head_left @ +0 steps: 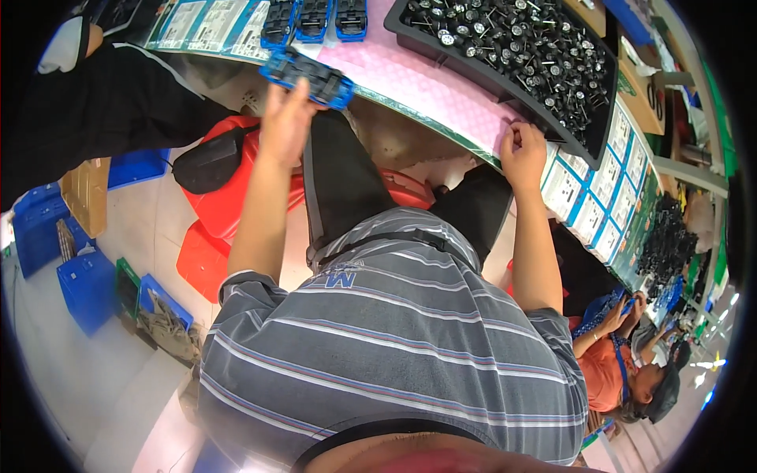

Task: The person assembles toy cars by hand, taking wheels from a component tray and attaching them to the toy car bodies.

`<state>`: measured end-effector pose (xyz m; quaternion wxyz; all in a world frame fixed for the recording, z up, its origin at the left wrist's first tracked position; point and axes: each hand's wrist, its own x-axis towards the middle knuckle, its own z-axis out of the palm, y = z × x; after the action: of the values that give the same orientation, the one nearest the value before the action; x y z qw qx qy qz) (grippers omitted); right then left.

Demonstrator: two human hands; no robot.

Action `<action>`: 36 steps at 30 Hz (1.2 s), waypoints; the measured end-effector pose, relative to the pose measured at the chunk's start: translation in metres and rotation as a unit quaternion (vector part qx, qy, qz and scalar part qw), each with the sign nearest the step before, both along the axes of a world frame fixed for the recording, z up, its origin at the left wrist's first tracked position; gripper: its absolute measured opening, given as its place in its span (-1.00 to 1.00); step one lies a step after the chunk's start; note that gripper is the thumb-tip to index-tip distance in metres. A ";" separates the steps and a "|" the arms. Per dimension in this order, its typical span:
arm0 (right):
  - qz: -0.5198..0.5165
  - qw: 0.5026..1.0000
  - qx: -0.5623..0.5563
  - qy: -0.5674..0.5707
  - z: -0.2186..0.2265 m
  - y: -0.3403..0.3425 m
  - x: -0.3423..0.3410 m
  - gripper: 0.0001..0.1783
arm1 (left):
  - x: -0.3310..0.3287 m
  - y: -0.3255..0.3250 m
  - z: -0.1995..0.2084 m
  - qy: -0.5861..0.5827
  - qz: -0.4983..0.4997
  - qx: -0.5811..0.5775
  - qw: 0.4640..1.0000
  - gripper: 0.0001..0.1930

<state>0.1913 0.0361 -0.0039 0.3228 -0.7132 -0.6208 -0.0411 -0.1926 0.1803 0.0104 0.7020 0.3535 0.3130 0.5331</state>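
My left hand [285, 118] is closed around a blue toy car body [307, 77] with a black underside facing up, held just off the table's front edge. My right hand [523, 154] rests at the table edge beside a large black tray [473, 81]. Its fingers are curled together, and whether anything small is between them is hidden. Small black wheels with silver hubs and thin metal axles [516, 47] fill the tray. Beyond my left hand, several similar blue car bodies [314, 20] stand in a row on the table.
A pink sheet [378, 59] covers the table in front of me. Printed sheets [605, 181] lie to the right, black parts [666, 240] beyond them. A red stool [209, 197] and blue bins [87, 288] stand left. People sit nearby on both sides, one in an orange top [603, 374].
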 end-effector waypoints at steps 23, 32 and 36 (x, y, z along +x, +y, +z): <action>-0.003 0.999 -0.039 -0.011 0.004 0.008 -0.003 -0.91 | -0.122 0.227 -0.025 0.530 0.103 0.055 0.840 -0.53; -0.003 0.999 0.035 0.010 0.002 0.002 -0.002 -0.92 | -0.116 0.064 -0.152 0.544 0.236 0.030 0.805 -0.61; -0.004 0.993 0.083 0.088 0.004 -0.014 -0.007 -0.94 | -0.042 -0.082 -0.205 0.632 0.139 0.222 0.730 -0.79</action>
<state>0.1842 0.0216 0.0001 0.4344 -0.6874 -0.5812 -0.0310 -0.2345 0.0978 -0.1943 0.1621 0.7074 0.6022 0.3326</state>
